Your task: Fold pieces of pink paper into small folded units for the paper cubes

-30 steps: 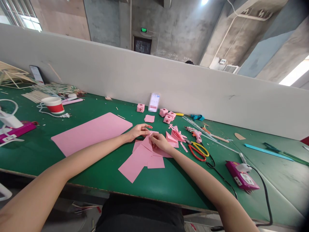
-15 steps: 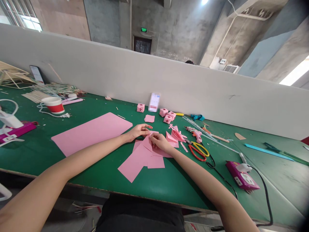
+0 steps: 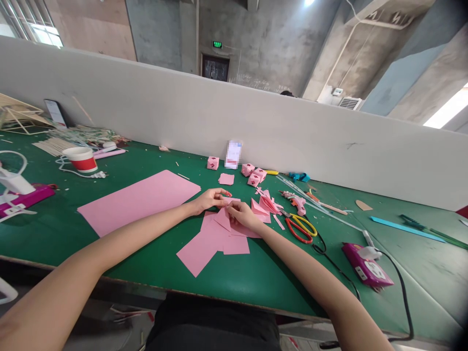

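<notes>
Both hands meet over loose pink paper pieces point(image 3: 197, 251) on the green table. My left hand point(image 3: 210, 200) pinches the upper edge of a small pink paper point(image 3: 224, 219). My right hand point(image 3: 240, 213) has its fingers closed on the same paper's right side. Just beyond them lies a stack of small pink squares point(image 3: 226, 179). A large pink sheet point(image 3: 142, 200) is to the left of my left hand. Folded pink papers point(image 3: 268, 204) and narrow scraps lie right of my right hand, beside scissors point(image 3: 300, 229) with red and yellow handles.
Pink folded cubes point(image 3: 213, 163) and a propped phone point(image 3: 233, 154) stand near the grey partition point(image 3: 164, 107). A pink glue gun point(image 3: 298, 204) and a magenta power strip point(image 3: 367, 265) are on the right. The left side holds a paper cup point(image 3: 81, 159) and thin sticks point(image 3: 54, 145).
The small paper between my hands has tilted slightly, and the lower-left pink piece has shifted a little left. Both hands keep almost the same place and grip.
</notes>
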The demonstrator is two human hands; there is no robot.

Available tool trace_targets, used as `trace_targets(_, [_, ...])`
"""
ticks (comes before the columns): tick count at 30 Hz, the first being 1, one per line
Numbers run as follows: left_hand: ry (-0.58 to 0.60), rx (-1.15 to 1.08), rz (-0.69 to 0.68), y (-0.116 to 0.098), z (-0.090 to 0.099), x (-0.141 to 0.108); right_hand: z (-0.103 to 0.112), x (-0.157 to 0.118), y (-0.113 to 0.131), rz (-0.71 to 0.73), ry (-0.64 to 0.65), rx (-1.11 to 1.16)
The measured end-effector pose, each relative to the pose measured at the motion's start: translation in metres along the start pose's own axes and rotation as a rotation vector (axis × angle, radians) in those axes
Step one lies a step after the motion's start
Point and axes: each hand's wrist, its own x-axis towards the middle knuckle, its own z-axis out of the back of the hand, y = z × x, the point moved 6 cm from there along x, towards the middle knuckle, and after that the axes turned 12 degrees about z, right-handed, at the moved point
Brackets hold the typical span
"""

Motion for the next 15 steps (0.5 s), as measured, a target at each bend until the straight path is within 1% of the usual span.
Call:
trace_targets(6, [-0.003, -0.015, 0.008, -0.0018, -0.0023, -0.0017, 0.0014, -0.0002, 0.0022, 0.012, 0.001, 0.003])
trace_targets(15, [-0.029, -0.021, 0.013, -0.0019, -0.0005, -0.0023, 0.0, 0.0003, 0.0043, 0.009, -0.028, 0.012])
